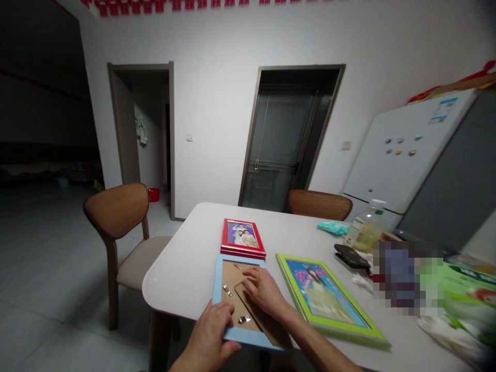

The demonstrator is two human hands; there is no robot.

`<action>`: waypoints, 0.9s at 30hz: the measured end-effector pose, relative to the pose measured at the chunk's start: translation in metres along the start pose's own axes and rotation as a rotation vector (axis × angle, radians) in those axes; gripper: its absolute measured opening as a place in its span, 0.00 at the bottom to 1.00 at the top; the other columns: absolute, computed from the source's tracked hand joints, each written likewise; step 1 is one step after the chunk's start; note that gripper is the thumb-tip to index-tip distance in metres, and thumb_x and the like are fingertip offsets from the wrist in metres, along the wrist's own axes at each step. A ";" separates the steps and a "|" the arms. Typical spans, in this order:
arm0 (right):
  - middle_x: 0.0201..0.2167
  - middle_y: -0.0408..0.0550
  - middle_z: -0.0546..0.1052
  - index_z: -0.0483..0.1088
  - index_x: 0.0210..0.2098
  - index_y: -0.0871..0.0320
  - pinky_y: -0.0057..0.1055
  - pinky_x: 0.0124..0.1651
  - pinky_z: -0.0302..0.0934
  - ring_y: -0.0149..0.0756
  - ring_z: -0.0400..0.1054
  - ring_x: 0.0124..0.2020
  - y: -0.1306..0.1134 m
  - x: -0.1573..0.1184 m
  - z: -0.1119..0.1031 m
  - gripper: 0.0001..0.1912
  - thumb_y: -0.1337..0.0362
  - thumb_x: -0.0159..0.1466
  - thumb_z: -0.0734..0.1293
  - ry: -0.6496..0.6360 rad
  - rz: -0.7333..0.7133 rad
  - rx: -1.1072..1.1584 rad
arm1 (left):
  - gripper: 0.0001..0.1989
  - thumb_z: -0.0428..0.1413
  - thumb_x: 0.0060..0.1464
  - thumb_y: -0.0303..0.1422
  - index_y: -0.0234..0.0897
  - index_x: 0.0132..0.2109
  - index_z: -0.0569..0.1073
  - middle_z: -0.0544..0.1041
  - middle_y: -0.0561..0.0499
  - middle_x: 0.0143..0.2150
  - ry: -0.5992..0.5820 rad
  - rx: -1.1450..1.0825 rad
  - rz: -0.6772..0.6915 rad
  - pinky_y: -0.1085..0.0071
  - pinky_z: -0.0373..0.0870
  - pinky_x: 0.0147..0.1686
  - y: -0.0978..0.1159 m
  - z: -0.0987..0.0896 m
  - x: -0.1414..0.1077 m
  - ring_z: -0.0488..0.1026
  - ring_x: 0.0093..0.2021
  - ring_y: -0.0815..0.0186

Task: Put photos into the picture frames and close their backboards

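A light blue picture frame (pixel 217 281) lies back side up at the table's near edge, its brown backing board (pixel 229 270) showing several small metal clips. Around the frame's lower left corner my left hand (pixel 211 333) is wrapped, thumb at the near edge and fingers on top. My right hand (pixel 263 290) rests over the backing board, fingers bent and close together near the board's stand flap. Whether a small part is between those fingertips is hidden. Behind the blue frame sit stacked red picture frames (pixel 243 238). A green picture frame (pixel 329 297) lies to the right.
The white table (pixel 182 258) also bears a bottle (pixel 364 227), a teal packet (pixel 332 228), a dark object (pixel 351 257) and a green package (pixel 461 289) at right. Wooden chairs (pixel 118 209) stand left and behind. A fridge (pixel 406 150) is at the back right.
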State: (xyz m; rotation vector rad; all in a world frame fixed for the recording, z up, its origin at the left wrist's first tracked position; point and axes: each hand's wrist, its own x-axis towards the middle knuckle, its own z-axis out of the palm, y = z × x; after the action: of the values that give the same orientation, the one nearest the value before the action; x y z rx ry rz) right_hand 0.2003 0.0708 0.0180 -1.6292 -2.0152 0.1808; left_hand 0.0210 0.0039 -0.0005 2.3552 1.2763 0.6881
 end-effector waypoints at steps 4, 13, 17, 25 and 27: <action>0.33 0.50 0.71 0.71 0.34 0.57 0.29 0.41 0.51 0.37 0.61 0.38 0.004 -0.027 -0.020 0.15 0.58 0.53 0.59 -0.080 0.042 -0.064 | 0.28 0.59 0.36 0.26 0.34 0.48 0.63 0.68 0.43 0.49 -0.010 -0.002 0.004 0.55 0.47 0.55 -0.002 0.000 0.003 0.61 0.52 0.59; 0.37 0.51 0.70 0.65 0.43 0.59 0.28 0.40 0.54 0.37 0.63 0.38 -0.008 -0.037 -0.018 0.25 0.63 0.44 0.64 -0.128 0.069 0.014 | 0.24 0.56 0.36 0.25 0.33 0.45 0.65 0.59 0.39 0.56 -0.015 -0.063 0.005 0.54 0.44 0.56 -0.003 0.004 0.004 0.53 0.57 0.56; 0.36 0.51 0.70 0.67 0.41 0.61 0.26 0.40 0.55 0.36 0.64 0.37 -0.009 -0.030 -0.028 0.22 0.65 0.46 0.61 -0.101 0.132 0.051 | 0.33 0.56 0.36 0.27 0.30 0.53 0.58 0.53 0.37 0.59 0.127 -0.276 -0.056 0.60 0.48 0.55 -0.007 0.004 0.007 0.50 0.58 0.56; 0.36 0.49 0.69 0.68 0.41 0.57 0.26 0.40 0.56 0.35 0.63 0.36 -0.050 -0.026 -0.042 0.18 0.61 0.50 0.61 -0.047 -0.038 0.192 | 0.19 0.49 0.45 0.34 0.34 0.47 0.62 0.70 0.46 0.46 0.398 -0.810 -0.256 0.66 0.65 0.43 -0.010 -0.025 0.026 0.68 0.45 0.61; 0.37 0.50 0.69 0.66 0.42 0.57 0.27 0.41 0.56 0.35 0.63 0.37 -0.044 -0.025 -0.041 0.18 0.60 0.53 0.59 -0.038 -0.049 0.224 | 0.20 0.50 0.44 0.35 0.34 0.46 0.61 0.71 0.46 0.44 0.408 -0.921 -0.333 0.67 0.67 0.38 -0.024 -0.037 0.023 0.71 0.40 0.62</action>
State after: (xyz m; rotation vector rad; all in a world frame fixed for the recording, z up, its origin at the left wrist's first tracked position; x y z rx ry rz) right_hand 0.1853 0.0266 0.0637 -1.4454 -1.9818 0.4072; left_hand -0.0056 0.0388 0.0220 1.2689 1.1056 1.3248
